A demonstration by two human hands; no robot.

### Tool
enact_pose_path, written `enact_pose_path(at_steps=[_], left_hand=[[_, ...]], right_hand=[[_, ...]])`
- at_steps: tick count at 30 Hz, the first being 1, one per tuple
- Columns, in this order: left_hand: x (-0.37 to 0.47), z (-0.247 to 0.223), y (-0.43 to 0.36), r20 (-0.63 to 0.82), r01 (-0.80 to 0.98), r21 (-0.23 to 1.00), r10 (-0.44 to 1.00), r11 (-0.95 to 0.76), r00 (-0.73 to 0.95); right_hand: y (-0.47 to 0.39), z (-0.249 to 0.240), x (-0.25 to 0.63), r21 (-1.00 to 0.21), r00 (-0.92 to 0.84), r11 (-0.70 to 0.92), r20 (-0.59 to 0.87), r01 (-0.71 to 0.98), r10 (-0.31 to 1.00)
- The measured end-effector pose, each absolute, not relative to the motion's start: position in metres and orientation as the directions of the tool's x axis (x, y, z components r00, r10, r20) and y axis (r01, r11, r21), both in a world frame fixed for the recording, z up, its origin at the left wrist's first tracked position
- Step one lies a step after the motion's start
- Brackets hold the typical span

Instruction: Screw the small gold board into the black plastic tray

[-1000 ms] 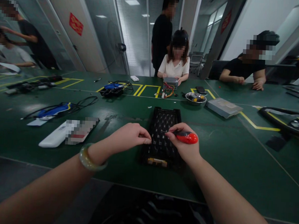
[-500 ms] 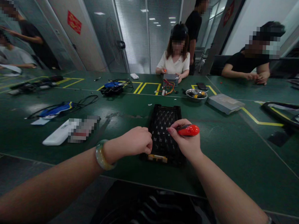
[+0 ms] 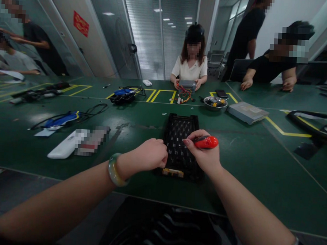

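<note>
A black rectangular casing (image 3: 180,138) lies on the green table in front of me, with rows of small pale marks inside. Along its near end runs a yellow-brown strip (image 3: 173,172). My left hand (image 3: 151,153) is closed at the casing's left edge, fingers curled down against it; the fingertips are partly hidden. In my right hand (image 3: 205,157) is a screwdriver (image 3: 207,142) with a red and black handle, pinched between thumb and fingers over the casing's right side. Its shaft and tip cannot be made out.
Left of me lie a white power bank-like block (image 3: 66,146) and a blue cabled item (image 3: 61,120). Beyond the casing are a metal bowl (image 3: 215,104) of parts and a grey flat box (image 3: 247,113). Across the table a person (image 3: 190,65) handles a grey box with coloured wires.
My left forearm has shifted slightly right; both hands otherwise stay in place. A standing person in the background has moved right, and a seated person's hands at the right have come apart.
</note>
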State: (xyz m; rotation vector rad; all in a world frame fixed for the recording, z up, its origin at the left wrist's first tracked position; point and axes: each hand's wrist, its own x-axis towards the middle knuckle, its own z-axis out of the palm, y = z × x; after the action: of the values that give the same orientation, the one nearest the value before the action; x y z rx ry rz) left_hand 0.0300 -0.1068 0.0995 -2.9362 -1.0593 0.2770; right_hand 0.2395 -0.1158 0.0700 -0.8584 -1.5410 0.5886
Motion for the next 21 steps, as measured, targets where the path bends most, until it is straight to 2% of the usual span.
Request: enact_pose_path(at_steps=[3, 10, 21], left_hand=[[0.032, 0.1, -0.107, -0.16, 0.632, -0.077, 0.636, -0.771, 0.755], [0.025, 0.098, -0.106, -0.152, 0.635, -0.001, 0.628, -0.772, 0.763], [0.01, 0.093, -0.1, -0.174, 0.649, 0.187, 0.625, -0.738, 0.761]], right_hand=[[-0.116, 0.071, 0.239, -0.782, -0.017, 0.593, 0.602, 0.19, 0.799], [-0.116, 0.07, 0.24, -0.785, -0.017, 0.585, 0.595, 0.201, 0.804], [-0.116, 0.07, 0.24, -0.8, 0.001, 0.578, 0.586, 0.163, 0.81]])
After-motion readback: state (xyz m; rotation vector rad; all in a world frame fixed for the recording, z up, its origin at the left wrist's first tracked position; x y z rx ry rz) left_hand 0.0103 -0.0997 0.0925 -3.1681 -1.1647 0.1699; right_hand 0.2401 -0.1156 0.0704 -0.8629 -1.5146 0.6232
